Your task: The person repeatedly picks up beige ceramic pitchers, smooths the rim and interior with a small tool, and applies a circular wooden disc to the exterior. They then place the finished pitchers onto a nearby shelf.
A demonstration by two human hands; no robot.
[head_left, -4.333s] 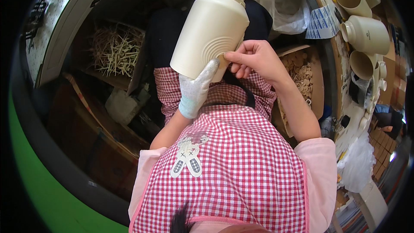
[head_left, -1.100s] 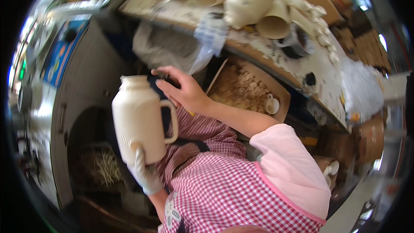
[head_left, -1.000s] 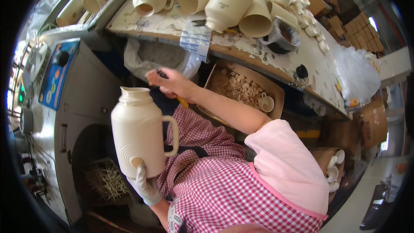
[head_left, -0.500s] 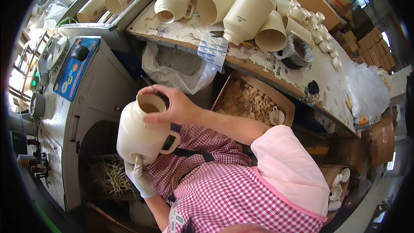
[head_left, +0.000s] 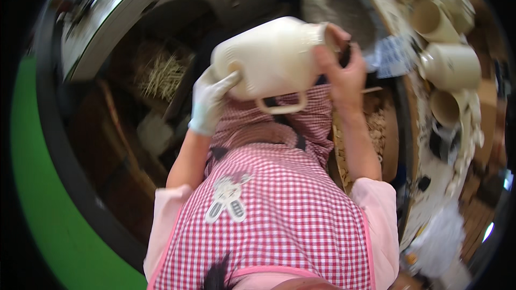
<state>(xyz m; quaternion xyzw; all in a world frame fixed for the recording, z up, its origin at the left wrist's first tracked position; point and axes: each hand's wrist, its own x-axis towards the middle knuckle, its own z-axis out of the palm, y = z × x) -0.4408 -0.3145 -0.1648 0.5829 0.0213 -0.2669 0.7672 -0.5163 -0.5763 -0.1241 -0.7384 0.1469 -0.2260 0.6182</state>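
A cream-coloured jug shell [head_left: 269, 59] lies tilted on its side above my lap. Its open neck points right and its loop handle hangs toward me. My left hand [head_left: 208, 99], in a pale glove, grips the base end, with the thumb near a round spot there. Around the neck on the right curl the bare fingers of my right hand [head_left: 346, 75]. Something dark shows between those fingers, too blurred to name. The jug's inside is mostly hidden by that hand.
More cream jugs [head_left: 451, 67] lie on the worn workbench [head_left: 411, 113] at right. Beneath it is a carton of small flat pieces [head_left: 376, 129]. A clear plastic bag [head_left: 438, 236] rests farther down the bench. Straw-like strips [head_left: 164, 78] lie at left, near a grey cabinet [head_left: 115, 21].
My view has swung, so the bench now sits at right and green floor shows at left. The jug has gone from upright to nearly sideways; both hands stay on it.
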